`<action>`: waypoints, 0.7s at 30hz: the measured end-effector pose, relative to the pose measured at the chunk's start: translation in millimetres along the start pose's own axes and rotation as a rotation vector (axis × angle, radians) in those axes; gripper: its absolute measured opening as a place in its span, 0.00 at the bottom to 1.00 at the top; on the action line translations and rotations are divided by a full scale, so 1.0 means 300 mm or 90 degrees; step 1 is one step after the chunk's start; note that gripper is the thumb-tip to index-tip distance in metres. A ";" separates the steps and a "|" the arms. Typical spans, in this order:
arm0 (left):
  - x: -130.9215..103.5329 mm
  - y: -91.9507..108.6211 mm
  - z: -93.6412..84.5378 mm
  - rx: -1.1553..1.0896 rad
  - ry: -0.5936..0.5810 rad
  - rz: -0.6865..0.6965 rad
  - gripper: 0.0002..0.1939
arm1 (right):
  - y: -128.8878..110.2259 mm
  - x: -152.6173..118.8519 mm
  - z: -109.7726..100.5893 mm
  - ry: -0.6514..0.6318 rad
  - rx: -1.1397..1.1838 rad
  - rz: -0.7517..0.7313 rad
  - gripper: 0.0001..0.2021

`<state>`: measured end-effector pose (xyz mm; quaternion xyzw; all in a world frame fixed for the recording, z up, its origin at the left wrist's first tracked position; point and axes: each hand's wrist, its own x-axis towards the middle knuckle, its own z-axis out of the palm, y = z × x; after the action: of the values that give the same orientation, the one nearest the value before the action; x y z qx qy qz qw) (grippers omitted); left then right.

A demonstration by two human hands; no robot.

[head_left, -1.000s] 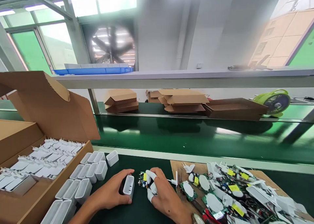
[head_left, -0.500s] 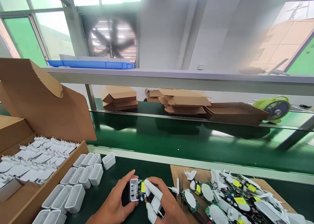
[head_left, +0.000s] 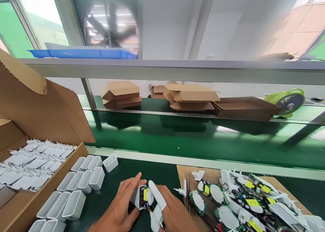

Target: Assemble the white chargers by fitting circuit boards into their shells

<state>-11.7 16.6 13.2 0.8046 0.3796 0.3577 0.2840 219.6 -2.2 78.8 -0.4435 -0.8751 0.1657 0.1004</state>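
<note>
Lower center of frame, dark green worktop (head_left: 101, 194): left hand (head_left: 122, 205) has a white casing (head_left: 137, 196) pinched between thumb and fingers; right hand (head_left: 175, 208), white covers on some fingertips, grips a circuit board assembly (head_left: 145, 194) right at the casing's open end. Insertion depth: can't tell.

Lower left: open carton (head_left: 50, 186) of white parts, rows of empty white casings (head_left: 73, 205) beside it. Lower right: cardboard sheet (head_left: 182, 172) under a messy pile of boards and white parts (head_left: 251, 205).

Mid-frame: glossy green surface (head_left: 162, 133), flattish brown boxes (head_left: 193, 93) behind, lime fan (head_left: 289, 101) at right. Above: gray shelf (head_left: 162, 69), blue tray (head_left: 83, 54) upper left, big wall fan (head_left: 111, 25).
</note>
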 end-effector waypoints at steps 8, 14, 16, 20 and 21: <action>-0.005 0.010 0.002 -0.004 -0.006 0.003 0.46 | 0.003 -0.005 0.009 -0.022 -0.002 0.003 0.27; 0.002 0.032 -0.010 -0.009 -0.020 -0.005 0.49 | -0.022 -0.010 -0.023 -0.020 -0.017 -0.012 0.31; 0.003 0.036 -0.012 -0.010 -0.012 -0.001 0.49 | -0.018 -0.008 -0.013 0.006 -0.010 -0.015 0.36; 0.002 0.033 -0.011 -0.013 -0.006 -0.009 0.49 | 0.004 -0.008 0.021 0.051 0.013 -0.023 0.36; 0.002 0.031 -0.011 -0.013 -0.007 -0.012 0.49 | 0.009 -0.009 0.026 0.054 0.014 -0.024 0.36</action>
<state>-10.2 12.4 22.1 0.8001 0.3818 0.3541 0.2977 220.6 -4.7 70.3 -0.4323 -0.8765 0.1539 0.1456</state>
